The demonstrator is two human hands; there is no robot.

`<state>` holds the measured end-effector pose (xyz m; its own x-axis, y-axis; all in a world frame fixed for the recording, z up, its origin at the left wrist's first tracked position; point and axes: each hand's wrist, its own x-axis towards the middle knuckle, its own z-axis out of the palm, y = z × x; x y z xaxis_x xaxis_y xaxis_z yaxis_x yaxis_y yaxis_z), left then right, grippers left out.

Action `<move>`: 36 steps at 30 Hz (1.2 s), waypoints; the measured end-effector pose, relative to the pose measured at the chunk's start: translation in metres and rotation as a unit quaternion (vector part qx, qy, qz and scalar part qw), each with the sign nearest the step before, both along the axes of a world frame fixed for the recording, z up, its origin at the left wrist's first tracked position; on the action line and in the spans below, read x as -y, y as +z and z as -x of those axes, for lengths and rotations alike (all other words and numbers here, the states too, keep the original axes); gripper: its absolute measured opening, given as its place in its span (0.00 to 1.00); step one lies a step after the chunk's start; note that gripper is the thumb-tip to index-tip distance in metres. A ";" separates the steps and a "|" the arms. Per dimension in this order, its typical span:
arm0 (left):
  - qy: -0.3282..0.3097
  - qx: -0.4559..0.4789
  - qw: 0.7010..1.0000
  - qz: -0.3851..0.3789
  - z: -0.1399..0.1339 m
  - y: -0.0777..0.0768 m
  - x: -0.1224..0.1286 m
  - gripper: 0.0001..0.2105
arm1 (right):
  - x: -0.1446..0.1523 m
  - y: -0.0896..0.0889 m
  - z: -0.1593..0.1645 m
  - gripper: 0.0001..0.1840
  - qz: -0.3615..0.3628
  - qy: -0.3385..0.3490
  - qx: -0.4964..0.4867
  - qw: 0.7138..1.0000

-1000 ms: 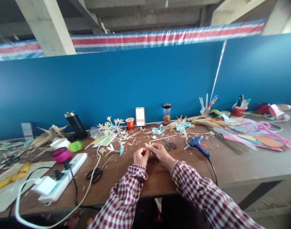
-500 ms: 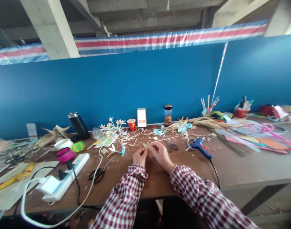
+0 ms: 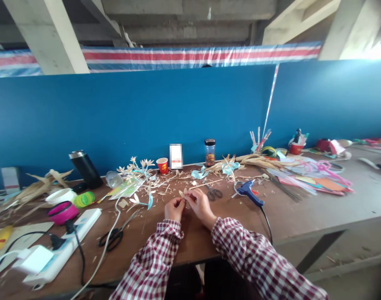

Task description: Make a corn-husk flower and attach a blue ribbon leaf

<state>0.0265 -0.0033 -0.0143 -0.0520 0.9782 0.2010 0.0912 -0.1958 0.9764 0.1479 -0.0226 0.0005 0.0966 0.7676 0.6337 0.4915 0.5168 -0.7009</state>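
Note:
Above the brown table, my left hand [image 3: 174, 209] and my right hand [image 3: 200, 205] meet with their fingertips pinched together. Between them is a small pale husk flower [image 3: 183, 193], its petals poking up past the fingers; its lower part is hidden. Just beyond my right hand lies a pair of dark scissors [image 3: 214, 193]. A finished-looking flower with a blue-wrapped stem [image 3: 149, 201] rests left of my left hand, and black-handled scissors [image 3: 112, 239] lie nearer the front.
To the right is a blue glue gun [image 3: 250, 192] with its cord. A white power strip [image 3: 70, 246] with plugs and cables occupies the left. Along the blue partition stand a black flask [image 3: 85, 170], a red paper cup [image 3: 162, 166] and a lidded jar [image 3: 210, 153]. Dried husks [image 3: 255, 160] lie behind.
The view has swung to the right, so the table's things appear further left. Both hands stay together around the husk flower. Another person's hand at the far left has mostly left the view.

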 end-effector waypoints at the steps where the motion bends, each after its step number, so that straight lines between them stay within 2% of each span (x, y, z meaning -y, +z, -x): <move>1: -0.001 -0.007 1.000 -0.001 0.000 0.000 0.000 0.12 | 0.000 0.000 0.000 0.07 0.002 0.000 -0.001 1.000; 12: 0.020 -0.017 1.000 0.003 -0.003 -0.007 -0.003 0.14 | 0.000 0.003 0.001 0.07 0.017 0.002 -0.002 1.000; 20: -0.009 -0.034 0.999 0.007 0.002 0.000 -0.001 0.12 | 0.001 0.003 0.002 0.04 0.030 -0.030 0.018 0.999; 25: 0.031 -0.024 0.999 0.001 -0.002 -0.001 0.001 0.11 | 0.002 0.002 0.002 0.04 0.037 -0.044 0.029 0.998; 31: 0.010 -0.015 1.000 0.002 -0.004 -0.002 0.001 0.11 | -0.001 -0.001 0.002 0.05 0.028 -0.021 0.016 0.999; 36: -0.003 0.010 1.000 0.021 -0.004 -0.001 0.003 0.10 | -0.005 -0.005 0.001 0.05 0.021 -0.029 0.001 0.999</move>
<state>0.0308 -0.0058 -0.0149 -0.0495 0.9860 0.1592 0.0708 -0.1555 0.9853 0.1466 -0.0179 -0.0042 0.1400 0.7871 0.6008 0.5209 0.4574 -0.7207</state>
